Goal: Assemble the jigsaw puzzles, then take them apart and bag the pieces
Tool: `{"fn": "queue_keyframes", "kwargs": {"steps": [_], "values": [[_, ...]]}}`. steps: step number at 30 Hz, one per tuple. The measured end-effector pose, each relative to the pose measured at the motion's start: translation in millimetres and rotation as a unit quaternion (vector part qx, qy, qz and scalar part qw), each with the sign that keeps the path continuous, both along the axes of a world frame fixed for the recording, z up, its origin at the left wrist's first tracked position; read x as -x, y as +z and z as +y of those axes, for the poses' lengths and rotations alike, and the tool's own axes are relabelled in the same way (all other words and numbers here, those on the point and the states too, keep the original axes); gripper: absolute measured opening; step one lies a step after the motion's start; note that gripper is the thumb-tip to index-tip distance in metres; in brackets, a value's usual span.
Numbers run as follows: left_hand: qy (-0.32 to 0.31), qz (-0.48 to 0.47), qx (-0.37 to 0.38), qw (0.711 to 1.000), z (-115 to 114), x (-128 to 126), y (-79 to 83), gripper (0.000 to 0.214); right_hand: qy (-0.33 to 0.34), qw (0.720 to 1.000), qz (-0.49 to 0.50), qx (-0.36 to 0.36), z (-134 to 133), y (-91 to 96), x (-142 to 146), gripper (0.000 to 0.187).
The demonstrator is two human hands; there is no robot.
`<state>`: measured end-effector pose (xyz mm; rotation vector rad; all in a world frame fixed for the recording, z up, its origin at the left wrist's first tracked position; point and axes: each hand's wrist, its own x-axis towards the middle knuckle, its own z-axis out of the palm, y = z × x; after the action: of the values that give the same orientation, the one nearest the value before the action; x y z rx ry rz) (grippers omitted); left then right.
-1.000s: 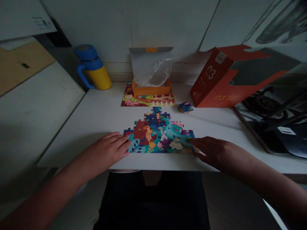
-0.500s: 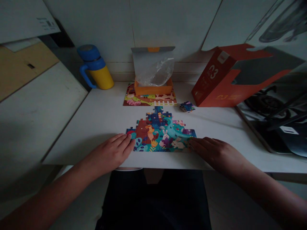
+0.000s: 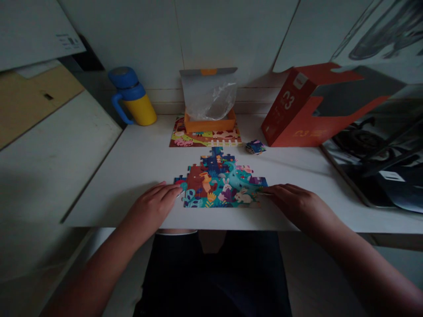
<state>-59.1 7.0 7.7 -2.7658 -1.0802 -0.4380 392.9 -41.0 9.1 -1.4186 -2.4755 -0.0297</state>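
My left hand (image 3: 152,206) lies flat against the left edge of the puzzle (image 3: 221,182), fingers straight (holding nothing). My right hand (image 3: 292,203) lies likewise against its right edge.

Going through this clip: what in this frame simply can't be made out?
Head view, dim throughout.
Right edge of the puzzle: partly covered by the right hand.
Contents of the orange tray: hidden by the plastic bag.
The loose pieces beside the red box: too small to count.
The stove: cut off by the right edge.
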Motion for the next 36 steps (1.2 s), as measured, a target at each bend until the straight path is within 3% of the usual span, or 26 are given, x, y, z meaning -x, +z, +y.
{"fn": "queue_keyframes", "kwargs": {"steps": [7, 10, 13, 18, 23, 28, 36], "values": [[0.070, -0.069, 0.030, 0.995, 3.3, -1.8, 3.7, 0.027, -0.081, 0.993, 0.053, 0.061, 5.6, 8.8, 1.8, 0.016], [0.079, -0.097, 0.013, 0.992, -1.2, -12.3, 12.2, 0.024, -0.087, 0.994, 0.071, -0.017, 1.4, 11.6, 9.7, 0.016], [0.053, -0.070, 0.009, 0.996, -9.6, -33.8, 15.1, 0.030, -0.044, 0.995, 0.031, -0.084, -3.9, 11.6, 25.8, 0.026], [0.022, 0.051, 0.051, 0.997, -19.4, -63.2, 6.1, 0.042, 0.028, 0.995, -0.085, -0.031, -8.3, 6.0, 49.0, 0.036], [-0.006, 0.110, 0.054, 0.992, -18.6, -61.8, 2.3, 0.054, 0.038, 0.996, -0.084, -0.010, -5.5, 4.4, 46.4, 0.037], [-0.030, 0.133, 0.070, 0.988, -5.6, -54.9, 1.7, 0.046, 0.096, 0.988, -0.120, -0.030, 2.5, 11.8, 40.6, 0.023], [-0.058, 0.230, 0.037, 0.971, -7.1, -65.6, 22.8, 0.051, 0.116, 0.982, -0.131, -0.074, -0.1, 13.1, 46.4, 0.026]]}}
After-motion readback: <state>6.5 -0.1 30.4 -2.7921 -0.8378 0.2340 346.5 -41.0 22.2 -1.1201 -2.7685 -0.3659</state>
